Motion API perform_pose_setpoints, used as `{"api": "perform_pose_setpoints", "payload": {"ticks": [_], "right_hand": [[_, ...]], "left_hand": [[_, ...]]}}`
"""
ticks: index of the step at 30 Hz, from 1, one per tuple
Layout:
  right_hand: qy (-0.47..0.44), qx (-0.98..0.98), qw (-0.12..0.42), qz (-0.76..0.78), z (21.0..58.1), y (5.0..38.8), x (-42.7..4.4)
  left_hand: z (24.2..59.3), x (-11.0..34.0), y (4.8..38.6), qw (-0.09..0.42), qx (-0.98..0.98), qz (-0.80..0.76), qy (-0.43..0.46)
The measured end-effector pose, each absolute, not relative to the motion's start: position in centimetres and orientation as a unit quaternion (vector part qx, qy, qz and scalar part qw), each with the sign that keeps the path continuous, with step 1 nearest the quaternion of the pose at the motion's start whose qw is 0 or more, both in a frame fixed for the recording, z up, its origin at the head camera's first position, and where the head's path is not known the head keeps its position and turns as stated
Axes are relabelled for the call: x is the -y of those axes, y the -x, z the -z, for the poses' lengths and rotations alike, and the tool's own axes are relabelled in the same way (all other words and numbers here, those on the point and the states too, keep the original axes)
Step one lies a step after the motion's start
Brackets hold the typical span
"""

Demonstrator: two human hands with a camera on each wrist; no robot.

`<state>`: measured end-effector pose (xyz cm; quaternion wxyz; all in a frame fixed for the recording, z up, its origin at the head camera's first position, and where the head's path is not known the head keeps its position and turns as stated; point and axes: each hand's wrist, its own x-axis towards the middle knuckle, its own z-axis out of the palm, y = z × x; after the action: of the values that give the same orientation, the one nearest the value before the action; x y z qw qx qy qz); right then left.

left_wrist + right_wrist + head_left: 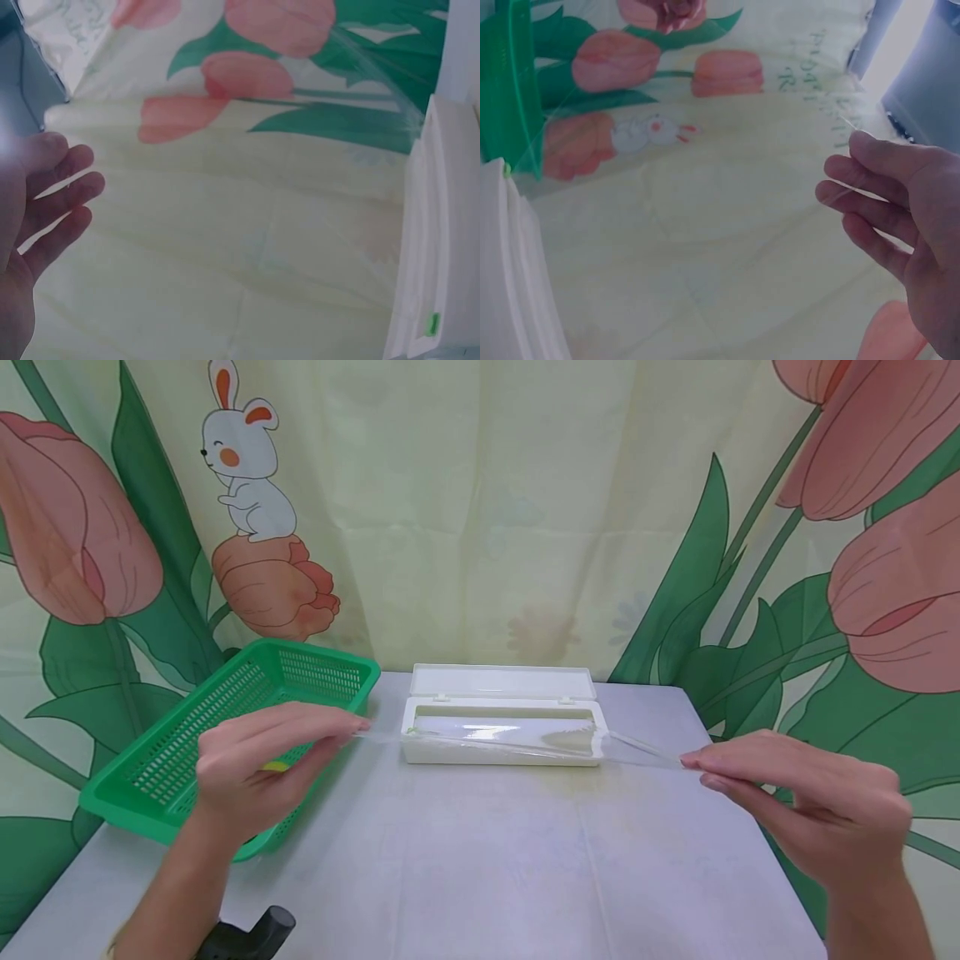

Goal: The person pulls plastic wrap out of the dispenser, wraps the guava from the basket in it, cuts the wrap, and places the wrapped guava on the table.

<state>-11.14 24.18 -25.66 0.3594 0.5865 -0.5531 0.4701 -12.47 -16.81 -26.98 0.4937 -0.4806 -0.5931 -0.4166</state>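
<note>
A white cling film box stands on the table with its lid tipped back and a roll inside. Clear cling film stretches out of it toward both hands. My left hand pinches one corner between thumb and fingers, left of the box and in front of a green basket. On the other side, my right hand pinches the opposite corner. Each wrist view looks through the transparent sheet, with the left hand and right hand at its edge.
The green plastic basket sits at the table's left, partly behind my left arm. Something small and yellow shows in it. A black device is beside my left wrist. Behind the white-covered table hangs a printed curtain.
</note>
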Motion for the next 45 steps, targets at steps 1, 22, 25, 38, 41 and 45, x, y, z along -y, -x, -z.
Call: {"api": "perform_pose_setpoints", "payload": {"ticks": [1,22,25,38,41,45], "right_hand": [[-0.587,0.552,0.358,-0.47,25.7,11.1,-24.2],[-0.551,0.576,0.366,-0.48,25.8,10.9,-23.4],[-0.544,0.581,0.37,-0.479,25.7,10.9,-23.1],[-0.503,0.644,0.33,-0.473,27.1,11.1,-23.3],[-0.496,0.658,0.327,-0.463,27.7,11.2,-23.6],[-0.491,0.672,0.317,-0.454,28.6,11.4,-23.8]], "left_hand": [[27.0,16.8,12.4,0.494,0.592,0.417,0.481],[27.6,16.7,12.8,0.476,0.625,0.408,0.466],[27.8,16.8,12.8,0.472,0.636,0.401,0.46],[29.2,17.2,13.5,0.434,0.667,0.396,0.458],[29.6,17.3,13.7,0.421,0.674,0.393,0.462],[30.1,17.3,13.9,0.405,0.676,0.395,0.472]]}}
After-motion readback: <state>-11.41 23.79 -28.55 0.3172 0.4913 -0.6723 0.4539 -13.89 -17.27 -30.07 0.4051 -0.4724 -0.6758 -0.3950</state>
